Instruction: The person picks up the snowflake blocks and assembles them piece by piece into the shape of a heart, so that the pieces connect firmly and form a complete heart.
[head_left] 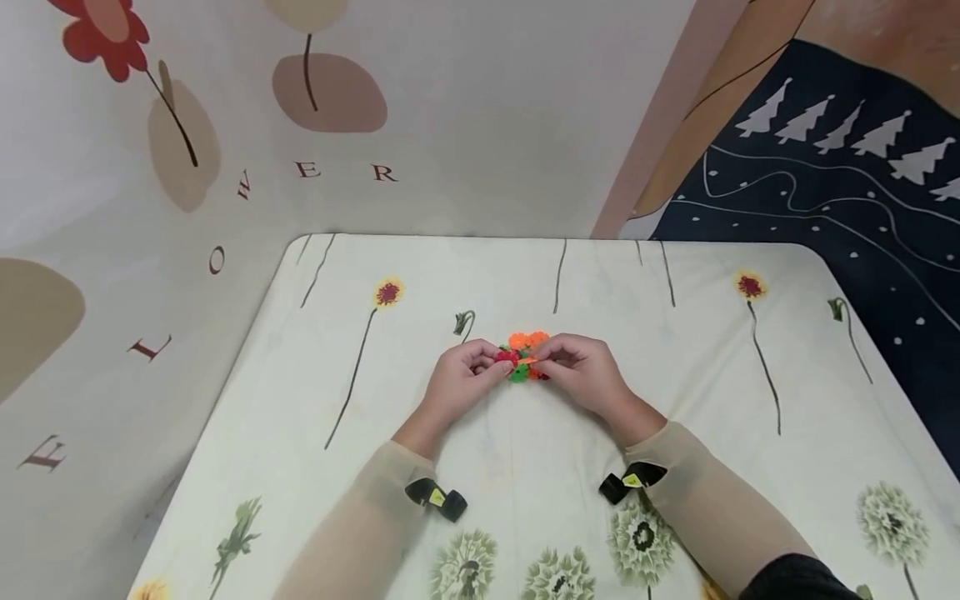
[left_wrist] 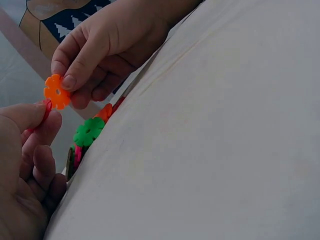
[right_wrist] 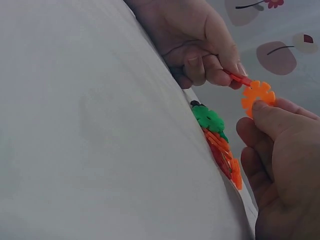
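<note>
Orange notched disc [left_wrist: 52, 92]: located between the two hands, raised off the table, above a pile of similar pieces. Nearest the viewer, a beige sleeve covers each forearm; a black band with a yellow-green mark is fitted on the left wrist [head_left: 417, 490] and another on the right [head_left: 647, 474]. Pale green dandelion heads [head_left: 463, 568] are printed on the cloth about the forearms.

Beyond the bands, the right hand [head_left: 585, 375] pinches the orange disc by its rim, thumb and forefinger closed on it. The left hand [head_left: 468, 371] pinches a thin red piece [right_wrist: 237, 77] between thumb and fingertips, its remaining fingers curled. The red piece is seen nearly edge-on; its free end meets the rim of the orange disc. Whether the two are interlocked cannot be told.

Beneath the hands lies the pile [right_wrist: 218, 140], in orange, red and green; a green disc [left_wrist: 89, 131] shows its face, notched round the rim.

The white tablecloth [head_left: 510, 475] continues past the pile, printed with yellow flowers on long stems. At the rear stands a pale wall [head_left: 487, 158] lettered "FLOWER". At the far right, a dark panel [head_left: 817, 171] bears white tree shapes.
</note>
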